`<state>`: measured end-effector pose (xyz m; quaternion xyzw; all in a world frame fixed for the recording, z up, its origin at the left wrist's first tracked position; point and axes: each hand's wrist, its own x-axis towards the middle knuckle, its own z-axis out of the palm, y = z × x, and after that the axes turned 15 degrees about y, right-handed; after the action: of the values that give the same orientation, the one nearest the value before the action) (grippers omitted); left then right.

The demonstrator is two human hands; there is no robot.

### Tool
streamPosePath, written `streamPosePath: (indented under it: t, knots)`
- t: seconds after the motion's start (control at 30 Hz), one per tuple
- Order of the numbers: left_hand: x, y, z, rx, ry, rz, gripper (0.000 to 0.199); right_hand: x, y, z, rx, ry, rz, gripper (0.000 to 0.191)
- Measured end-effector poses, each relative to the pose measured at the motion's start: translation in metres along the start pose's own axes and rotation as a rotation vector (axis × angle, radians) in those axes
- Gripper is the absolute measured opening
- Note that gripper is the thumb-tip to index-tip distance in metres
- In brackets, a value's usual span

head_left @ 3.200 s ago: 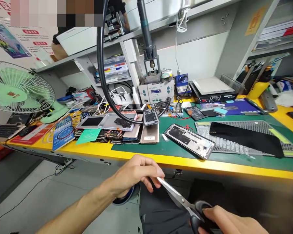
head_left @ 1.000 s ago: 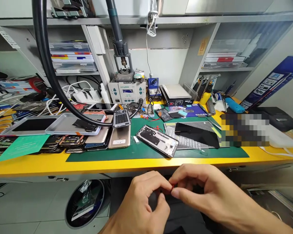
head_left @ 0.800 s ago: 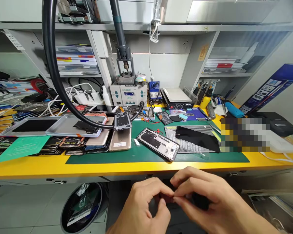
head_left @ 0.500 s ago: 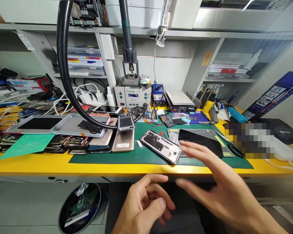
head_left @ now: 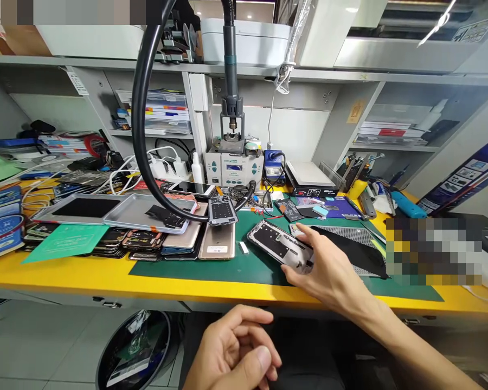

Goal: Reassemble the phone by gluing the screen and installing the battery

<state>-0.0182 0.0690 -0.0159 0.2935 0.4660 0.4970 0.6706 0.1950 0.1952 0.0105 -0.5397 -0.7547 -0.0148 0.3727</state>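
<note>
With thumb and fingers, my right hand [head_left: 323, 265] grips the right end of a phone frame [head_left: 274, 244], a silver and black shell with its inside facing up. The frame tilts over the green mat [head_left: 223, 271], its left end raised a little. My left hand [head_left: 238, 349] hangs before the bench edge, fingers loosely curled and apart, holding nothing. A dark flat sheet [head_left: 350, 246] lies on a perforated metal plate right behind my right hand. Left of the frame is a small white piece [head_left: 243, 247].
Stacked phones [head_left: 217, 241] and open trays [head_left: 146, 211] crowd the left. A hot-air station [head_left: 236, 168] stands at the back, its black hose [head_left: 140, 108] looping down in front. On the floor is a waste bin [head_left: 134, 352]. Tools [head_left: 361, 187] stand at the right.
My right hand has moved forward and left and taken hold of the phone frame, whose left end has tilted up. My left hand stays nearly where it was. The view has shifted slightly.
</note>
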Motion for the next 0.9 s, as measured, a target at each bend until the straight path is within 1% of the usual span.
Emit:
streamPosePath:
  t: [0.1,0.2,0.27,0.3,0.37,0.43,0.47,0.53,0.6,0.63,0.67,0.7,0.73,0.77,0.8,0.83,0.87,0.9]
  knots:
    - [0.004,0.012,0.000,-0.044,0.057,0.076,0.046,0.000,0.004,-0.007,0.091,0.091,0.119,0.080]
    - [0.015,0.026,0.007,-0.094,0.135,0.178,0.034,-0.004,-0.001,-0.021,0.205,0.153,0.219,0.076]
    - [0.027,0.034,0.016,-0.173,0.159,0.257,0.038,-0.015,-0.012,-0.029,0.312,0.181,0.278,0.074]
    - [0.034,0.036,0.021,-0.233,0.133,0.294,0.044,-0.024,-0.019,-0.032,0.375,0.193,0.312,0.076]
    - [0.045,0.037,0.030,-0.329,-0.010,0.325,0.053,-0.045,-0.033,-0.033,0.480,0.217,0.351,0.081]
    - [0.052,0.034,0.035,-0.366,-0.138,0.287,0.057,-0.068,-0.043,-0.029,0.517,0.240,0.338,0.086]
    - [0.054,0.031,0.035,-0.368,-0.177,0.260,0.058,-0.079,-0.046,-0.027,0.524,0.256,0.325,0.089]
    - [0.054,0.025,0.035,-0.375,-0.218,0.225,0.058,-0.096,-0.048,-0.025,0.529,0.276,0.303,0.094]
    - [0.051,0.020,0.034,-0.392,-0.238,0.228,0.058,-0.105,-0.046,-0.028,0.543,0.240,0.276,0.099]
    - [0.049,0.018,0.034,-0.401,-0.246,0.222,0.059,-0.107,-0.043,-0.031,0.548,0.218,0.254,0.097]
    - [0.048,0.015,0.035,-0.410,-0.254,0.209,0.060,-0.105,-0.041,-0.036,0.549,0.223,0.237,0.092]
    - [0.047,0.013,0.036,-0.421,-0.264,0.187,0.061,-0.102,-0.038,-0.041,0.549,0.257,0.237,0.081]
    - [0.045,0.010,0.037,-0.431,-0.278,0.160,0.063,-0.097,-0.036,-0.046,0.551,0.307,0.276,0.065]
    - [0.044,0.007,0.040,-0.441,-0.289,0.132,0.064,-0.091,-0.035,-0.051,0.567,0.364,0.338,0.047]
    - [0.043,0.003,0.042,-0.445,-0.298,0.103,0.064,-0.084,-0.035,-0.054,0.606,0.395,0.420,0.030]
    - [0.042,0.000,0.045,-0.446,-0.300,0.085,0.065,-0.077,-0.036,-0.056,0.672,0.387,0.506,0.019]
    - [0.040,-0.004,0.048,-0.446,-0.290,0.071,0.067,-0.070,-0.038,-0.058,0.750,0.338,0.581,0.015]
    - [0.039,-0.006,0.050,-0.440,-0.274,0.057,0.069,-0.065,-0.041,-0.057,0.822,0.261,0.635,0.016]
